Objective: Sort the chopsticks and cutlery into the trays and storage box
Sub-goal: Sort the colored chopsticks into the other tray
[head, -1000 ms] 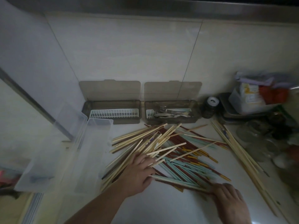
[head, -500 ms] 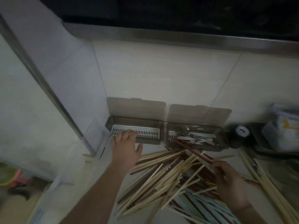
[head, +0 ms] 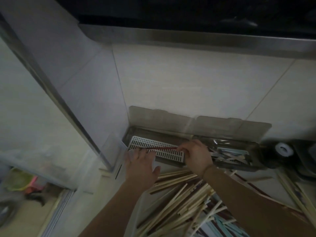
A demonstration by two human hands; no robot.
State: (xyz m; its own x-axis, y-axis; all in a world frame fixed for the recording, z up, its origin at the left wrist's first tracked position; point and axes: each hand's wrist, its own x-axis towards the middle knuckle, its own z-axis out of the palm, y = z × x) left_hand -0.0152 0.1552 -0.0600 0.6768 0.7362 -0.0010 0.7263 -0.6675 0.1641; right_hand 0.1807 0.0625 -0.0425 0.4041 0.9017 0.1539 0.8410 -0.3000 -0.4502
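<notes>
Both hands have moved from the pile to the smoky-grey slatted tray (head: 172,155): right hand (head: 196,155) apparently pinches a red chopstick (head: 162,148) over it; left hand (head: 140,165) rests flat-fingered at its near edge. First placement begins.

A red chopstick (head: 161,148) lies lengthwise over the white slotted insert of the left tray (head: 154,134), whose lid stands open. The right tray (head: 253,162) beside it holds mixed cutlery. Bamboo and teal chopsticks (head: 184,200) lie heaped on the surface below.
</notes>
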